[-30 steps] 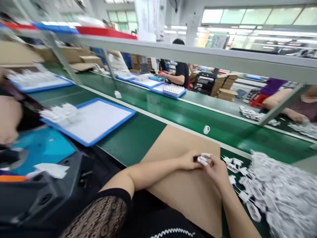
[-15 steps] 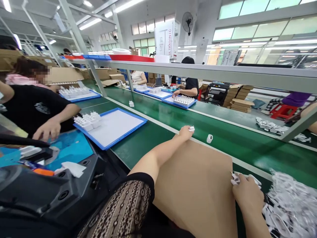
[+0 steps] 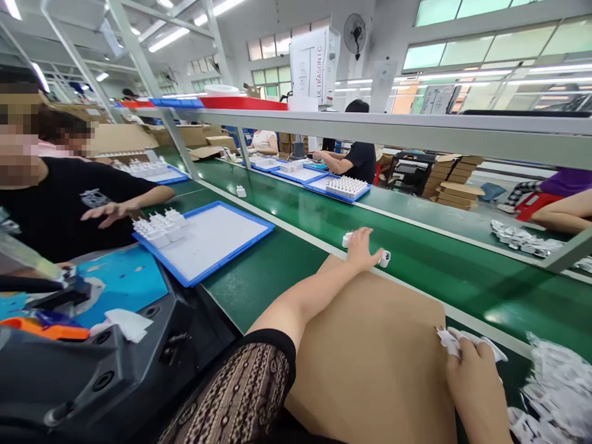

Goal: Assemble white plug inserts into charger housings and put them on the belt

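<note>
"ULTRASONIC" runs up the far white box-shaped machine [image 3: 314, 65]. My left hand [image 3: 361, 251] reaches forward over the glossy green surface [image 3: 439, 265], fingers apart, between a white pronged plug [image 3: 346, 240] and a hollow white plastic housing [image 3: 384, 259]; nearer, right, my right hand [image 3: 478, 376] clamps bent fingers on white plastic pieces [image 3: 448, 341].

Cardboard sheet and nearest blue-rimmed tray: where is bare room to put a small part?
The cardboard sheet is bare between the left forearm and the right hand; the blue-rimmed tray is bare right of its white plugs. Crowded: the white pile right of the right hand, and around the left hand, between two white pieces.
</note>
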The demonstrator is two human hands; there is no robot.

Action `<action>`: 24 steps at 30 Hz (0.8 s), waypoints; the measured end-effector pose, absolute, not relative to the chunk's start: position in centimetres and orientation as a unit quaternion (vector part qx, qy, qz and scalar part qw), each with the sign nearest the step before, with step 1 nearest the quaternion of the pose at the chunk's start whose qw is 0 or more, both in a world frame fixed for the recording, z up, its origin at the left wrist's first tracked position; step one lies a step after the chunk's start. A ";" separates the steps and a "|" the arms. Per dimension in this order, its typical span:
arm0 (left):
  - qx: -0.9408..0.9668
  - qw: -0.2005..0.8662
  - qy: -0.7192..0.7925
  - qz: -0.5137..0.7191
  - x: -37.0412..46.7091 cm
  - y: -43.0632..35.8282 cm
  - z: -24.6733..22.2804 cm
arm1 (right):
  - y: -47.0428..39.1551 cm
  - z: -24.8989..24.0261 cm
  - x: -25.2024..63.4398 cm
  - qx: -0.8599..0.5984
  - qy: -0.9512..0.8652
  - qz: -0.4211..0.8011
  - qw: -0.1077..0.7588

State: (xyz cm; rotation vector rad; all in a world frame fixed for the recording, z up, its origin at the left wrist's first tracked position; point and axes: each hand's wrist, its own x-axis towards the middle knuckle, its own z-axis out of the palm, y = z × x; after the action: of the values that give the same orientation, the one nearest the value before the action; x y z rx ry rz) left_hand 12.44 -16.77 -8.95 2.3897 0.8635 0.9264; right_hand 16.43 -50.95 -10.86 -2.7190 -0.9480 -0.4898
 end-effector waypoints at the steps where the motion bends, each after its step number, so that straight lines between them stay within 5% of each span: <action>1: 0.884 0.219 0.276 0.307 13.1 -17.4 -9.4 | -51.0 -11.2 16.8 -0.920 -0.334 -0.164 0.124; 6: 0.913 0.267 0.257 0.171 14.9 -18.4 -10.7 | -52.1 -12.9 19.1 -0.919 -0.356 -0.091 0.142; 16: 0.897 0.352 0.174 0.204 9.6 -22.9 -7.0 | -52.6 -10.3 16.3 -0.947 -0.286 -0.038 0.143; 20: 0.882 0.440 0.041 0.166 4.6 -26.6 -9.1 | -52.4 -8.7 15.3 -0.896 -0.320 -0.096 0.293; 24: 0.905 0.407 -0.017 0.123 0.5 -28.9 -11.3 | -51.0 -8.8 14.6 -0.821 -0.320 -0.075 0.466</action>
State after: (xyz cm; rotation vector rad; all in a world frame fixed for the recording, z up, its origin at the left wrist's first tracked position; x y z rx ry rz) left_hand 0.51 -28.88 -11.31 2.2828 -0.0432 0.3090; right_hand 14.57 -51.03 -8.75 -2.0162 -0.7843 -0.1844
